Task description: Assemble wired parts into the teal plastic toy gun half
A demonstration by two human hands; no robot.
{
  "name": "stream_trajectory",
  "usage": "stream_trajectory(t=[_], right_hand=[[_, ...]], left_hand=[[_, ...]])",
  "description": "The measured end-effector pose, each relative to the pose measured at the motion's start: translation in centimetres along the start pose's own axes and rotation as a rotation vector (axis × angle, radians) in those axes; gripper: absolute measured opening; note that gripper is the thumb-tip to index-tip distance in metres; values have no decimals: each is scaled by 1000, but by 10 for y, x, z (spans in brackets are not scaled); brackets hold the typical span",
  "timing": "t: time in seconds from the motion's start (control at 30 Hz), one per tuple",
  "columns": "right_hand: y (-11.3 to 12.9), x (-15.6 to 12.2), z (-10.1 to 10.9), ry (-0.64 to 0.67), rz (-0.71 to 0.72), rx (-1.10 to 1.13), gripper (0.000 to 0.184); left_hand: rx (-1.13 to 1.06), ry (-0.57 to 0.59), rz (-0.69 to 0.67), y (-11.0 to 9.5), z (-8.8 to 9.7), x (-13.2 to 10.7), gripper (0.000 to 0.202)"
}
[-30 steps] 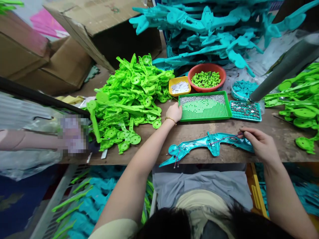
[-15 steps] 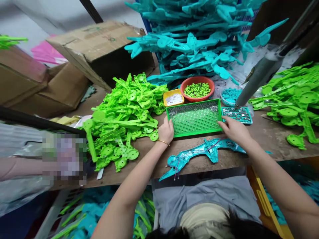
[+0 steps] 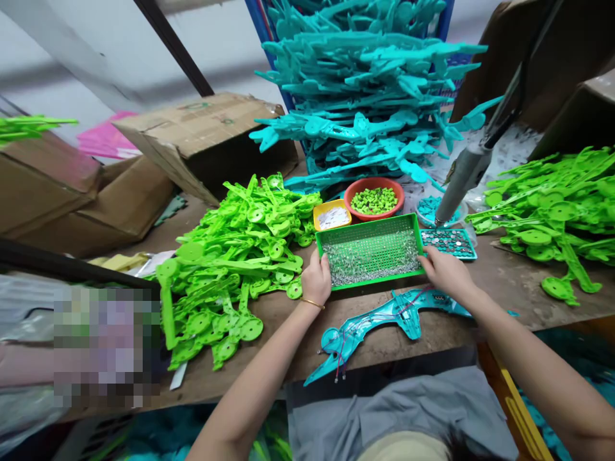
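Observation:
Both hands grip a green perforated plastic basket point(image 3: 379, 282) by its short ends. My left hand point(image 3: 316, 279) is closed around the left end, and my right hand point(image 3: 444, 269) pinches the right end. Small silvery metal pieces, probably screws, lie scattered across the basket's lower half. Just below it on the bench rests a turquoise plastic part point(image 3: 355, 330) with thin wires along it; my right forearm covers some of its right end. Beside my right hand is a turquoise tray point(image 3: 473, 258) of small round dark and silver pieces.
A heap of lime-green plastic parts point(image 3: 240, 243) lies left, another green pile point(image 3: 548, 218) right. Behind stand a yellow tray point(image 3: 318, 224), a red bowl point(image 3: 353, 192) and stacked turquoise parts point(image 3: 375, 96). A grey electric screwdriver point(image 3: 464, 179) hangs above the small tray. Another person's blurred hand is far left.
The silvery pieces have slid from the basket's far edge toward its near side and spread out. Both hands still hold the basket. The whole view has shifted, with the bench appearing lower.

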State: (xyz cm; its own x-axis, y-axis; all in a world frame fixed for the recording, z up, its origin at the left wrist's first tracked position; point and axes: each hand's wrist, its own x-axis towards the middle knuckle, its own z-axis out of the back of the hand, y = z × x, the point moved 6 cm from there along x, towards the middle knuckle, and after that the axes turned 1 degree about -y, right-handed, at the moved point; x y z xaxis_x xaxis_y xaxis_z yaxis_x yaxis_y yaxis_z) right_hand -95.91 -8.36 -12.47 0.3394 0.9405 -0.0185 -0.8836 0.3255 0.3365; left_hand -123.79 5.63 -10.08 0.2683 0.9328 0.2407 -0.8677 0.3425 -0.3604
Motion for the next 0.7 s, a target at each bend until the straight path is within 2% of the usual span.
stream_trajectory(t=[0.1, 0.2, 0.3, 0.37, 0.43, 0.5, 0.57, 0.63, 0.7], right_hand=[[4, 1, 9, -22, -8, 23, 34], [3, 6, 10, 16, -17, 82, 32], [-6, 12, 13, 40, 25, 328, 37], [-18, 14, 24, -27, 8, 506, 44], [-23, 14, 38, -114, 20, 622, 41], [-7, 9, 51, -125, 180, 693, 40], [27, -4, 60, -57, 455, 656, 47], [63, -21, 67, -33, 729, 483, 51], [88, -39, 73, -80, 939, 279, 50]], left_hand=[[-59, 5, 12, -1, 5, 5, 47], [-97, 65, 12, 1, 6, 12, 43], [-141, 153, -7, 7, 13, 19, 38], [-180, 224, -32, 10, 25, 24, 38], [-220, 304, -63, 10, 40, 27, 39], [-266, 422, -118, 3, 52, 27, 40], [-311, 568, -207, -12, 60, 24, 42], [-312, 705, -318, -31, 64, 20, 42], [-272, 796, -422, -50, 64, 16, 40]])
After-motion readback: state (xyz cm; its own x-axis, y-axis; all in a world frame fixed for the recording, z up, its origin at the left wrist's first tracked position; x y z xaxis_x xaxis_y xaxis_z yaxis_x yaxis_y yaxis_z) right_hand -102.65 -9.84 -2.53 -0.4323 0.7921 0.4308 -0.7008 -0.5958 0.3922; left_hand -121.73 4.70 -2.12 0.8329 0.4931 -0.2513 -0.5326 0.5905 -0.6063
